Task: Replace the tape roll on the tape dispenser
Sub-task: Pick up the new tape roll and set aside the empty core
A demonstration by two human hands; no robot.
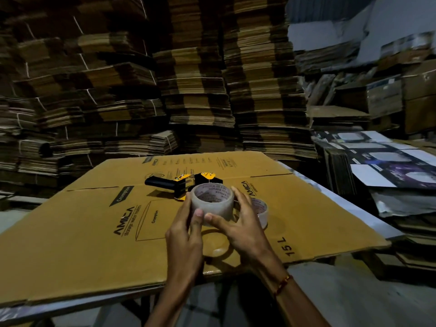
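Both hands hold a full roll of clear tape (212,204) a little above the flattened cardboard box (94,232). My left hand (186,232) grips its left side with the thumb on the front. My right hand (240,223) wraps its right side, fingers behind and thumb in front. Just beyond the roll lies the black-and-yellow tape dispenser (179,185), handle pointing left. A second, thinner tape roll (260,210) stands on the cardboard behind my right hand, partly hidden. Under my hands lies a flat clear ring (218,246), blurred.
The cardboard sheet covers a table whose pale edge (354,208) shows at the right. Tall stacks of flattened cartons (200,79) fill the background. Printed flat boxes (382,161) pile up at the right. Grey floor (354,298) lies below.
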